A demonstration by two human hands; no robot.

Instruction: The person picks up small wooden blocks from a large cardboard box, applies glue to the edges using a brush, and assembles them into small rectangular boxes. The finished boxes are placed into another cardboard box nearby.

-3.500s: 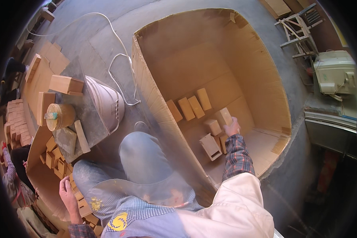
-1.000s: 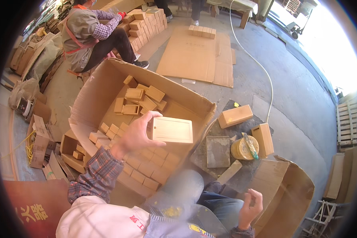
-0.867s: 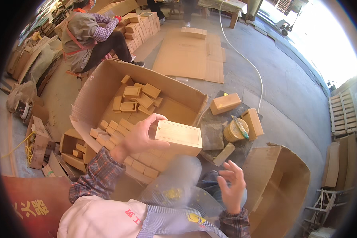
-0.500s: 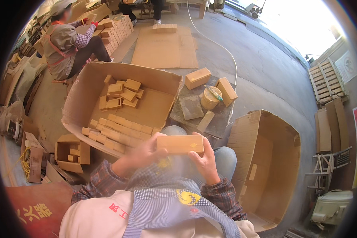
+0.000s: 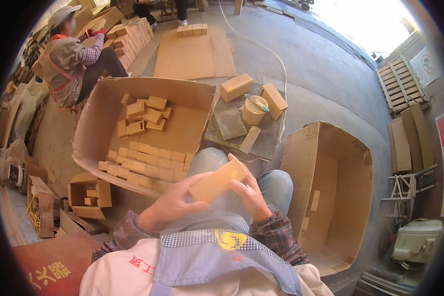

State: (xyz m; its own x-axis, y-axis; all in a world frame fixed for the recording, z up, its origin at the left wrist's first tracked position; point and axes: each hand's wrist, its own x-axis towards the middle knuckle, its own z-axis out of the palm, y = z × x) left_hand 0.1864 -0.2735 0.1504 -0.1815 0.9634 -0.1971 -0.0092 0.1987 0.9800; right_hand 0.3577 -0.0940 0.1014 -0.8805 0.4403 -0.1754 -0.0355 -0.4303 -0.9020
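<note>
Above my lap I hold a tan rectangular wooden box [image 5: 219, 182], tilted so its right end sits higher. My left hand [image 5: 173, 201] is closed round its lower left end. My right hand [image 5: 252, 193] grips the upper right end, with the thumb on the near face beside a small yellowish mark. Just ahead and to the left stands a large open carton [image 5: 190, 90]. Similar wooden boxes lie in it, some in a loose heap [image 5: 150, 116] and others in tight rows [image 5: 148, 160] along its near side.
A low stand [image 5: 230, 127] ahead carries a round tub [image 5: 254, 109] with a brush-like tool across it and several wooden boxes. At my right is another large carton [image 5: 325, 197]; a small carton [image 5: 103, 192] stands left. A co-worker [image 5: 66, 59] sits at far left beside stacked boxes [image 5: 133, 39].
The wooden box has turned from level to slanted, its right end now raised, with both hands still on it. The whole view has shifted slightly. The co-worker remains seated.
</note>
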